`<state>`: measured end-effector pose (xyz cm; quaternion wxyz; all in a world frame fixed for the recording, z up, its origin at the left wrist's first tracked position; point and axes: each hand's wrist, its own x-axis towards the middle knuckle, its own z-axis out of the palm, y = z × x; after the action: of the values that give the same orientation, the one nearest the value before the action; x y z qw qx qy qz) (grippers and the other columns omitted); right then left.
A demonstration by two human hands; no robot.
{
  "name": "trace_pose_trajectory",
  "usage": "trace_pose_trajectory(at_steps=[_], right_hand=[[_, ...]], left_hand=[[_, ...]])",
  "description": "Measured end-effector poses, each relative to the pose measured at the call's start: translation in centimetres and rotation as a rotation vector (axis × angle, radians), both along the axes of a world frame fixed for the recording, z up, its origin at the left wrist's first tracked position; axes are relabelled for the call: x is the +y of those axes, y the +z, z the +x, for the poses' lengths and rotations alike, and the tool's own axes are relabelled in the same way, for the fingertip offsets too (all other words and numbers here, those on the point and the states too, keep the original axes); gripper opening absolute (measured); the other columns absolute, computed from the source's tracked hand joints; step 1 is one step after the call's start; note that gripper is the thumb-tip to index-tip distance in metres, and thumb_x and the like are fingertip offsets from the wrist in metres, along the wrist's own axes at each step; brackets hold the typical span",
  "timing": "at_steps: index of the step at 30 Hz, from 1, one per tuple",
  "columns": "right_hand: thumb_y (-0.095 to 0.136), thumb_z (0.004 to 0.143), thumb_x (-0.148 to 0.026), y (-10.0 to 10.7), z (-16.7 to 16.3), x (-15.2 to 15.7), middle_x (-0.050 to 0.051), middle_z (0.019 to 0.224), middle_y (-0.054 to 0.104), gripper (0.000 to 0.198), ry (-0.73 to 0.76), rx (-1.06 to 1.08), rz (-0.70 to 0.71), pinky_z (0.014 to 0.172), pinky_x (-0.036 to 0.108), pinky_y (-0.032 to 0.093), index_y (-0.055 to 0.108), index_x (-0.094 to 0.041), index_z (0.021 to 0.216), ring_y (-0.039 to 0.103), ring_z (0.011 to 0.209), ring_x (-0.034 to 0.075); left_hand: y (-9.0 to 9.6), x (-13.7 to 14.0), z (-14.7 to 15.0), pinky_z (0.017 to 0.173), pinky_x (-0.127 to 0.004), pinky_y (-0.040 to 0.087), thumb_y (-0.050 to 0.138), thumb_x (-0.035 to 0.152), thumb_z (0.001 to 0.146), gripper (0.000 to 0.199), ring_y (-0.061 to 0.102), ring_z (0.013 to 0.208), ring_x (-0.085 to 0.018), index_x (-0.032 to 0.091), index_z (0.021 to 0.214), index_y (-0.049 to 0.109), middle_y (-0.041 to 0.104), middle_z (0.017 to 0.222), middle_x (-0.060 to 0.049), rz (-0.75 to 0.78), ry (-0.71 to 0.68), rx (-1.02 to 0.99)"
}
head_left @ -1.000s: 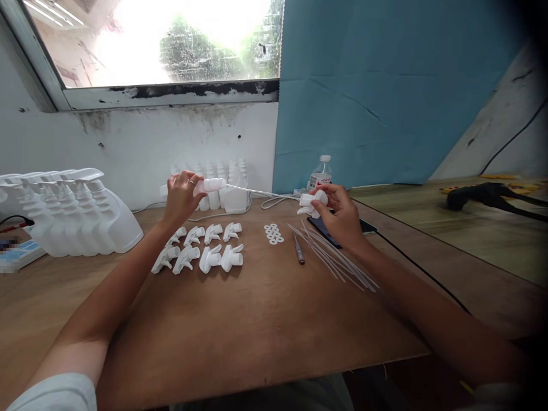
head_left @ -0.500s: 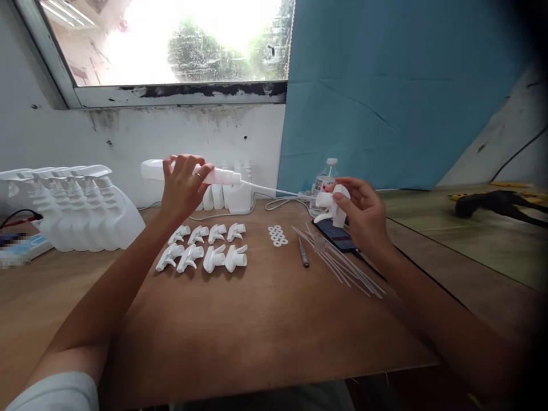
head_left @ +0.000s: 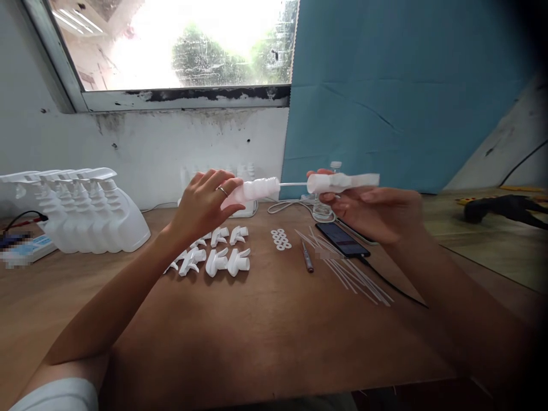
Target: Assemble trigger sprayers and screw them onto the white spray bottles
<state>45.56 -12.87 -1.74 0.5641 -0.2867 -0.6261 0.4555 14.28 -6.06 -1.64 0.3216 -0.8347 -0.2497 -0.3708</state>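
My left hand (head_left: 209,197) is closed around a white plastic bottle (head_left: 261,187), held sideways with its threaded neck facing right. Its rear part is hidden behind the hand. Opposite it, my right hand (head_left: 372,211) grips a white trigger spray head (head_left: 338,182), the cap end turned toward the bottle. A thin white dip tube (head_left: 293,184) runs from the spray head into the bottle's mouth, with a short length showing between them. Below my left hand, more trigger spray heads (head_left: 237,261) lie in two rows on the table.
White bottles (head_left: 94,217) stand in a row at the left. Small white washers (head_left: 281,240), a pen-like tool (head_left: 307,257), loose thin tubes (head_left: 355,274) and a phone (head_left: 342,238) lie on the table (head_left: 240,337). A clear bottle (head_left: 323,208) stands behind my right hand.
The bottle and spray head have come closer together, and less of the tube shows. My left hand has moved right; my right hand has turned the spray head so its cap end faces the bottle.
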Motion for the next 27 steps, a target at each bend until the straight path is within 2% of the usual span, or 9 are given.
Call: trace_pose_trajectory(at_steps=[3,5,10,14,17,23,27], right_hand=[[0.072,0.062,-0.026,1.6,-0.7,-0.6,0.004,0.112,0.064,0.034,-0.073,-0.055,0.077,0.071,0.036,0.054,0.071,-0.026,0.097,0.062,0.090,0.021],[0.075,0.064,-0.030,2.4,-1.3,-0.7,0.005,0.104,0.066,0.036,-0.111,-0.094,0.118,0.065,0.036,0.052,0.071,-0.025,0.100,0.063,0.083,0.021],[0.075,0.073,-0.042,3.3,-3.2,-1.2,0.004,0.085,0.066,0.024,-0.116,-0.194,0.279,0.058,0.035,0.050,0.069,-0.024,0.087,0.064,0.077,0.022],[0.070,0.081,-0.040,3.5,-5.4,-1.7,0.001,0.074,0.062,0.018,-0.176,-0.224,0.428,0.055,0.029,0.048,0.068,-0.023,0.086,0.060,0.066,0.015],[0.071,0.081,-0.036,3.4,-6.7,-1.7,0.000,0.073,0.059,0.015,-0.177,-0.231,0.497,0.052,0.025,0.046,0.068,-0.022,0.085,0.058,0.063,0.012],[0.072,0.080,-0.033,3.0,-7.6,-1.2,-0.002,0.075,0.057,0.014,-0.233,-0.299,0.489,0.055,0.023,0.046,0.068,-0.021,0.086,0.053,0.062,0.009],[0.073,0.078,-0.030,2.7,-7.6,-1.2,-0.002,0.073,0.057,0.012,-0.237,-0.351,0.453,0.054,0.023,0.045,0.066,-0.021,0.081,0.053,0.063,0.010]], left_hand=[[0.2,-1.9,0.6,0.083,-0.034,0.046,0.063,0.049,0.083,0.041,0.059,0.099,-0.021,0.022,0.112,0.053,0.063,0.109,-0.005,-0.075,-0.087,-0.071],[0.1,-3.0,1.1,0.076,-0.030,0.048,0.065,0.051,0.081,0.042,0.060,0.094,-0.019,0.022,0.110,0.054,0.063,0.106,-0.004,-0.152,-0.152,-0.119],[-0.9,-4.6,2.5,0.067,-0.028,0.049,0.072,0.052,0.074,0.048,0.061,0.076,-0.014,0.020,0.105,0.055,0.064,0.096,-0.003,-0.402,-0.274,-0.212],[-1.9,-5.2,3.4,0.064,-0.030,0.052,0.074,0.054,0.068,0.054,0.063,0.078,-0.017,0.021,0.105,0.052,0.065,0.092,-0.004,-0.618,-0.289,-0.269],[-2.4,-5.4,3.8,0.057,-0.030,0.052,0.074,0.058,0.066,0.053,0.062,0.070,-0.017,0.024,0.101,0.051,0.064,0.081,-0.002,-0.785,-0.292,-0.258],[-2.5,-5.2,4.2,0.047,-0.027,0.046,0.075,0.059,0.063,0.054,0.059,0.061,-0.016,0.025,0.095,0.048,0.059,0.076,0.001,-0.918,-0.207,-0.177],[-2.5,-5.0,4.2,0.043,-0.025,0.042,0.074,0.055,0.065,0.049,0.059,0.057,-0.015,0.024,0.093,0.047,0.060,0.073,0.002,-1.013,-0.267,-0.122]])
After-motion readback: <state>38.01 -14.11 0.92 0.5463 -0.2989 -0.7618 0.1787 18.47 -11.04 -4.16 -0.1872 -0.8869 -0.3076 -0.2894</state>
